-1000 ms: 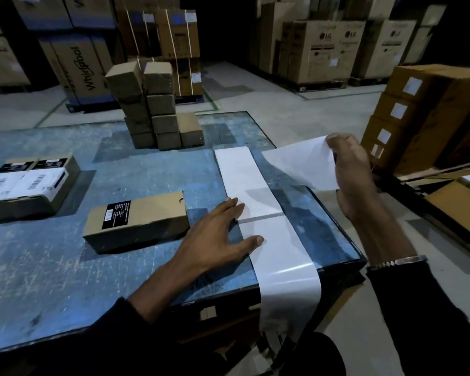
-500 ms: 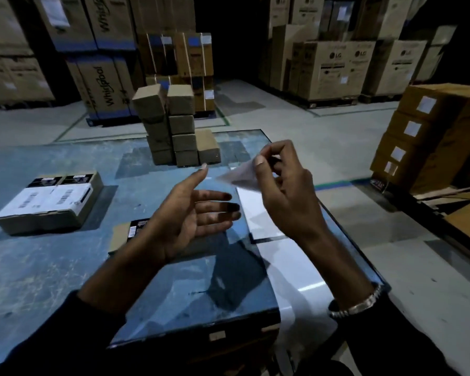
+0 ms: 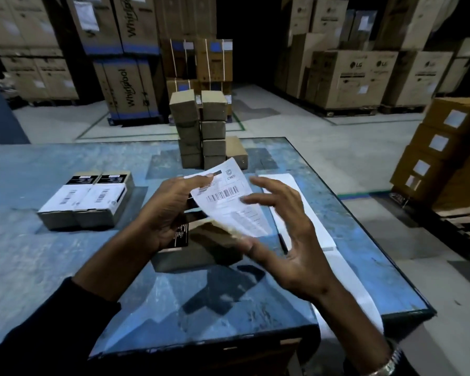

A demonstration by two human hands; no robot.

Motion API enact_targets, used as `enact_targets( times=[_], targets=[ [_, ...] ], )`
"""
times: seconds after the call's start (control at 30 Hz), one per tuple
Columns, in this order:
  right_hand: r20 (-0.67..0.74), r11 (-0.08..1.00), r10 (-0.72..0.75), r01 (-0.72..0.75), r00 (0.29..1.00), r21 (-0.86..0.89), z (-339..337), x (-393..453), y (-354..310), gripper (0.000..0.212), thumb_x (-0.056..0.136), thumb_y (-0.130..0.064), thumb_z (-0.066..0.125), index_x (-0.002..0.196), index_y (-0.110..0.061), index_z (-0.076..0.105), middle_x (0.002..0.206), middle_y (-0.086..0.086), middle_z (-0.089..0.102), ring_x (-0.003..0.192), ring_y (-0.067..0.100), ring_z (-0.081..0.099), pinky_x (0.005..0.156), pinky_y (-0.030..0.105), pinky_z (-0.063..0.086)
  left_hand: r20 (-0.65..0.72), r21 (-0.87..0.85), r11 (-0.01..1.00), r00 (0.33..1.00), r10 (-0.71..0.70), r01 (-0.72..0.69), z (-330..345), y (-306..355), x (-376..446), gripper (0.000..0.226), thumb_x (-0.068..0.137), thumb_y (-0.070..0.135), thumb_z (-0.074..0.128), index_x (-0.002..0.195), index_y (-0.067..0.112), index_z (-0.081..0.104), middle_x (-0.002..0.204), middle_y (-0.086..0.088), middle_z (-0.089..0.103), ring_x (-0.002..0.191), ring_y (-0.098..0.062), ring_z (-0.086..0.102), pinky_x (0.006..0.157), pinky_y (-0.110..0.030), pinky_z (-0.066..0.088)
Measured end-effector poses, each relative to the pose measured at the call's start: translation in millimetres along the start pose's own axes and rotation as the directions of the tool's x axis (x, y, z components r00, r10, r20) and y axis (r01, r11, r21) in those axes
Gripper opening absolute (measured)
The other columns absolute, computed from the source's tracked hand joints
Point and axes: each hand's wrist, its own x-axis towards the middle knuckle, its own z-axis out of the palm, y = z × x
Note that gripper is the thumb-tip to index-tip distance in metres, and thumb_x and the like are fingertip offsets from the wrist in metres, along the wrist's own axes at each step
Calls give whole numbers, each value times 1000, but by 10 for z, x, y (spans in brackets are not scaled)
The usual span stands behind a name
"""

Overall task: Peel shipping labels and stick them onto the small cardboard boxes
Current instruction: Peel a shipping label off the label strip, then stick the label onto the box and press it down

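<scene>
On the blue table (image 3: 65,267), toward its left side, two labelled boxes (image 3: 86,199) lie side by side and touching, each with a white barcode label on top and a black panel at its far end. Further back, near the middle of the far edge, a stack of plain boxes (image 3: 201,128) rises in two columns, with one more box lying beside its right foot.

In front of the person, the left hand (image 3: 171,210) holds the peeled shipping label (image 3: 228,202) at its upper left edge, the fingers curled and the fingertips pinching the paper. The label hangs in the air, tilted, with its printed face and barcode toward the camera. Directly beneath it lies a small cardboard box (image 3: 201,248) on the table, with a black printed sticker on its left end; whether the left hand's heel touches the box cannot be told.

The right hand (image 3: 285,234) is just right of the label, palm turned inward, fingers spread and straight; its thumb lies at the label's lower edge, and the fingertips are blurred close to the barcode.

To the right, the strip of white label backing (image 3: 310,226) runs along the table and hangs over its near edge. Beyond the table's right side stand stacked cartons (image 3: 445,150) with white labels.
</scene>
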Motion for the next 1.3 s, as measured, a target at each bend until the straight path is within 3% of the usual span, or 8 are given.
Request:
enact_targets(
  times=[0.13, 0.27, 0.37, 0.5, 0.63, 0.83, 1.0, 1.3],
  targets=[
    [-189, 877, 446, -385, 875, 287, 195, -51, -2, 69, 80, -90, 58, 114, -31, 72, 118, -10, 73, 116, 13, 67, 94, 46, 58, 13, 69, 998, 1000, 2, -2, -148, 7, 83, 25, 98, 26, 71, 116, 10, 79, 108, -8, 82, 113, -32, 75, 102, -49, 57],
    [-93, 688, 685, -601, 722, 407, 344, -133, 36, 62, 86, -79, 68, 81, -17, 75, 82, 4, 73, 88, 35, 72, 84, 55, 54, 43, 170, 985, 999, 7, -14, -200, -27, 195, 18, 97, 27, 74, 89, 17, 87, 101, -7, 83, 111, -33, 75, 105, -53, 53],
    [-36, 600, 742, -640, 669, 479, 366, -170, -8, 49, 89, -57, 79, 80, -9, 78, 78, 17, 71, 73, 50, 73, 65, 52, 55, 86, 251, 966, 996, 38, -58, -271, -48, 276, 22, 99, 28, 74, 84, 15, 84, 96, -5, 83, 98, -25, 78, 91, -38, 59],
    [36, 548, 758, -665, 652, 508, 388, -205, -27, 33, 84, -35, 84, 84, -3, 78, 76, 19, 76, 66, 38, 77, 59, 39, 55, 169, 244, 967, 985, 39, -81, -352, -81, 365, 21, 98, 26, 74, 84, 14, 84, 95, -8, 83, 87, -20, 80, 89, -36, 59],
    [27, 511, 786, -673, 618, 535, 427, -225, -22, 37, 70, -32, 89, 87, -4, 73, 67, 9, 68, 47, 12, 55, 44, 19, 41, 182, 200, 977, 983, 36, -73, -389, -121, 451, 21, 98, 26, 74, 87, 14, 86, 97, -7, 83, 88, -20, 80, 95, -40, 58],
    [65, 458, 791, -660, 608, 596, 476, -212, 37, 50, 67, -22, 90, 110, -9, 68, 87, 15, 79, 64, 17, 65, 53, 22, 47, 218, 238, 962, 973, 81, -133, -462, -199, 540, 24, 102, 29, 69, 106, 11, 83, 101, -3, 83, 94, -17, 78, 81, -28, 61],
    [78, 431, 794, -649, 603, 627, 461, -250, 26, 59, 69, -17, 87, 123, -12, 65, 86, 19, 77, 67, 21, 72, 57, 24, 52, 253, 407, 888, 961, 114, -212, -532, -247, 585, 23, 100, 36, 72, 98, 19, 86, 93, 2, 83, 99, -25, 77, 84, -32, 54],
    [56, 444, 771, -598, 635, 667, 517, -395, -16, 62, 59, -25, 98, 114, -17, 70, 72, 14, 59, 65, 21, 61, 56, 24, 51, 386, 422, 880, 921, 44, -219, -603, -327, 602, 22, 100, 30, 72, 89, 15, 85, 89, -3, 83, 81, -12, 76, 75, -21, 54]
  ],
)
